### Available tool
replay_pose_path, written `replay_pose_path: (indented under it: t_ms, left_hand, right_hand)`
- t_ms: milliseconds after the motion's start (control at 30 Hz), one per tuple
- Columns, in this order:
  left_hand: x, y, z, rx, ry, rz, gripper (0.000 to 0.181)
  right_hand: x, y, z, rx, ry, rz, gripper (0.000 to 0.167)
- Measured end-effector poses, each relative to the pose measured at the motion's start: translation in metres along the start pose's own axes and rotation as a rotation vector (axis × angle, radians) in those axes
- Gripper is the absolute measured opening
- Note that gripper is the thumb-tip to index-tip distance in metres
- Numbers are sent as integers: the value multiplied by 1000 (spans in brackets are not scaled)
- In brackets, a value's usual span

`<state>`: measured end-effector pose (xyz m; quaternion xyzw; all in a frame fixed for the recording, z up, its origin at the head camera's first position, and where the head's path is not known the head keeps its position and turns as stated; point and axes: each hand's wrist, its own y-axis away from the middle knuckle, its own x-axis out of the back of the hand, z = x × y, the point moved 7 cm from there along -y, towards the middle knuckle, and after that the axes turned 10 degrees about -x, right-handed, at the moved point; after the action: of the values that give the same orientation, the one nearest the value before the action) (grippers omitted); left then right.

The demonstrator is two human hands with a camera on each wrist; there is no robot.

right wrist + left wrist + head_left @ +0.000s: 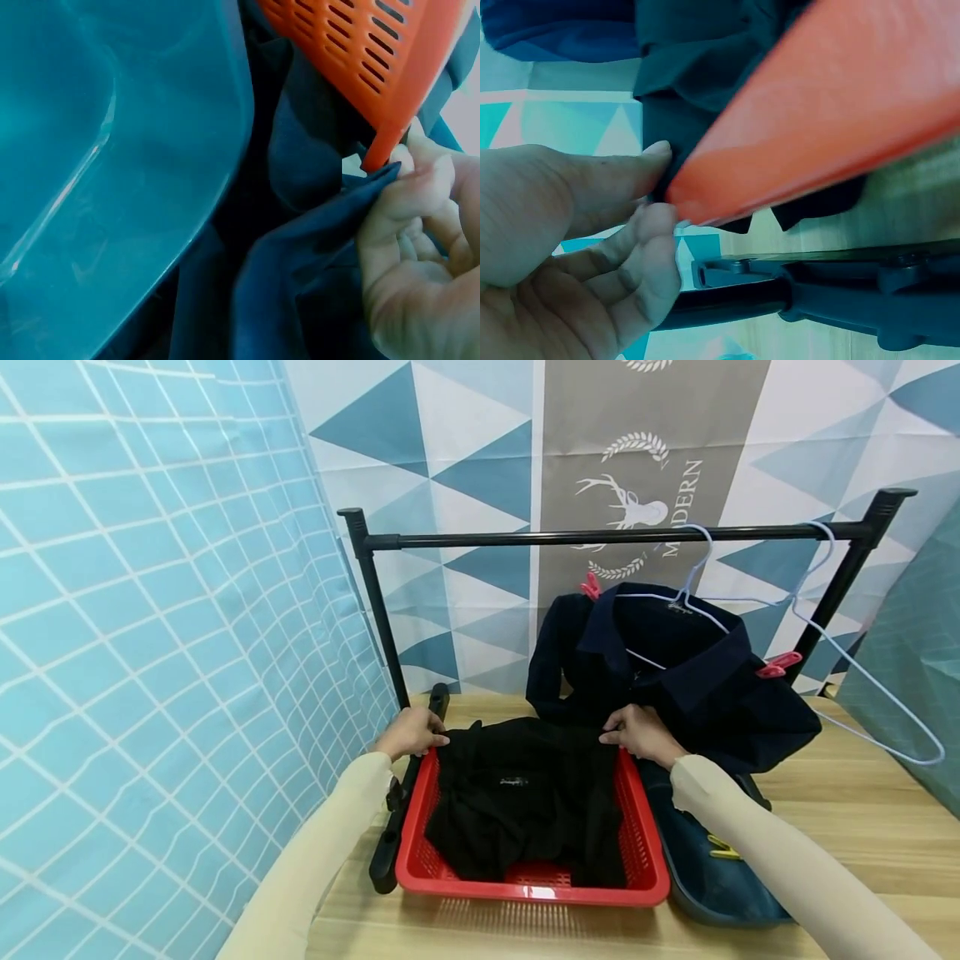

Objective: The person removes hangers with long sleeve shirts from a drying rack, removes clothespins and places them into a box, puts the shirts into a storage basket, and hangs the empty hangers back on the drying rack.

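Note:
A black shirt (517, 827) with a small printed mark at its neck lies spread in and over a red plastic basket (532, 892). At the basket's back left corner my left hand (408, 732) pinches the shirt's edge between thumb and fingers. The left wrist view shows the thumb and fingertips on dark cloth beside the rim. My right hand (643, 731) pinches dark cloth at the back right corner. In the right wrist view, its fingers hold a fold of cloth (322, 232) next to the basket corner.
A navy collared shirt (690, 672) hangs on a blue wire hanger with pink clothespins (780, 665), from a black rack bar (517, 538). A bare hanger (900, 685) hangs further right. Beside the basket stands a dark blue basin (731, 893) holding yellow clothespins (722, 848).

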<state>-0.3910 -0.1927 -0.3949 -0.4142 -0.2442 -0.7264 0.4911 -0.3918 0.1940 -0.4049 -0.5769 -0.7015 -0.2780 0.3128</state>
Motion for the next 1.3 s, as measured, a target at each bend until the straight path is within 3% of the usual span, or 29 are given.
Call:
replay_pose_path:
  t_ms: [100,200,333,533,700,800,900,1033,1133,1300]
  left_hand:
    - [1,-3,4,-63,-114,23,15]
    - [3,-6,10,-137,-223,69,9]
    - [8,-3,16,-195,-290,147,9]
    - [26,21,26,-263,-289,291,10]
    - [41,48,38,-316,-200,357,8]
    - [42,66,47,-370,-162,316,7]
    - [37,85,58,-447,-129,216,8]
    - [16,103,70,-575,-107,58,4]
    - [-6,111,76,-647,-132,-59,4]
    - [-39,113,80,-676,-192,-236,8]
  right_hand:
    - [2,0,-4,66,42,65,7]
    - [4,1,-9,127,81,127,10]
    - [7,3,-13,124,90,173,10]
    - [17,13,-29,156,51,229,10]
    - [26,38,-38,193,-54,187,14]
    - [29,60,-40,261,-73,152,10]
    - [27,86,-43,378,-65,117,2]
    - [13,117,-42,545,-17,26,7]
    - [-4,133,-37,618,61,-67,9]
    - [-32,141,-29,579,240,-147,14]
